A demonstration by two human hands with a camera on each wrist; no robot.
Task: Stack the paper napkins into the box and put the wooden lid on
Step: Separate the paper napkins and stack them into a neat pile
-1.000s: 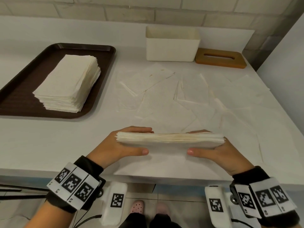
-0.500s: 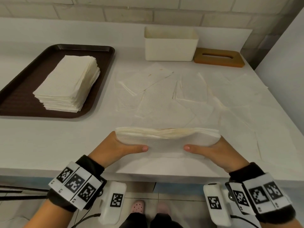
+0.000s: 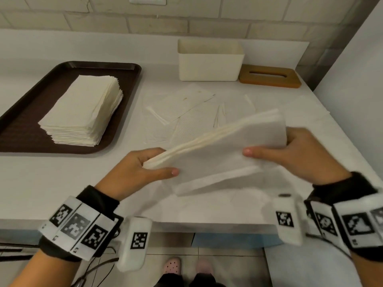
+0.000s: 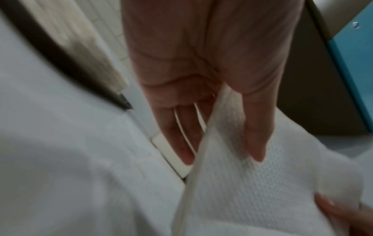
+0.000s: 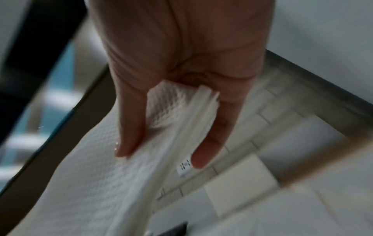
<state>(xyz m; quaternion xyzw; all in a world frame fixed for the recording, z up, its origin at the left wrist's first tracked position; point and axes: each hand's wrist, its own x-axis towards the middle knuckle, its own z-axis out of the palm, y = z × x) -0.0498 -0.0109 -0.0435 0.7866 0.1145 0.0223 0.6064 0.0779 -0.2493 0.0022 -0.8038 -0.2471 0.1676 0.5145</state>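
Observation:
A thin bundle of white paper napkins [image 3: 223, 150] hangs above the table, tilted with its right end higher and farther. My left hand [image 3: 145, 168] pinches its near-left end, thumb on the near face [image 4: 254, 140], fingers behind. My right hand [image 3: 290, 150] pinches the right end of the bundle [image 5: 165, 140] the same way. The cream box [image 3: 209, 63] stands open at the back of the table, the slotted wooden lid [image 3: 269, 76] flat on the table to its right. A tall napkin stack [image 3: 83, 110] lies on the brown tray [image 3: 22, 112].
Several loose napkins [image 3: 182, 106] lie spread over the white table between the bundle and the box. A wall rises close on the right. The table's front edge is just below my wrists.
The bundle was level and low by the front edge; both hands have lifted it, and the right end has swung up and away toward the box.

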